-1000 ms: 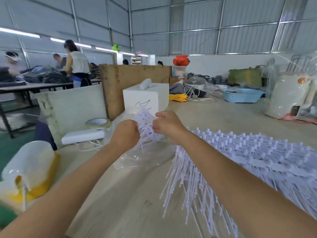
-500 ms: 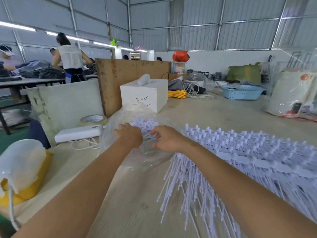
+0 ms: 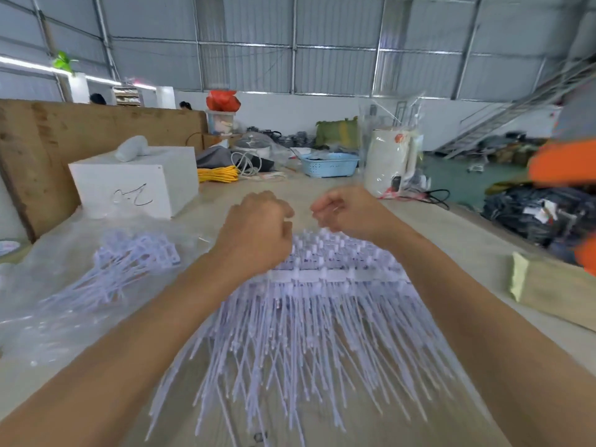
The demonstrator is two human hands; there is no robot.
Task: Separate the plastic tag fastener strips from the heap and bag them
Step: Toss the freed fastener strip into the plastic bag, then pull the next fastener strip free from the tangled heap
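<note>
We see heap of white plastic tag fastener strips (image 3: pixel 322 321) centre of bench (image 3: pixel 451 240): thin stiff filaments fanning toward us, knobbed heads along far edge. Left hand (image 3: pixel 258 230) and right hand (image 3: pixel 346 209) above heads, fingers curled; motion blur, cannot tell whether they grip anything. Left: crinkled clear plastic bag (image 3: pixel 48 304) holding separated bundle (image 3: pixel 129 266).

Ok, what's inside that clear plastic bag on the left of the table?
A bundle of fastener strips lies inside the clear plastic bag. Glare and blurred folds hide whether anything else lies under it.
</note>
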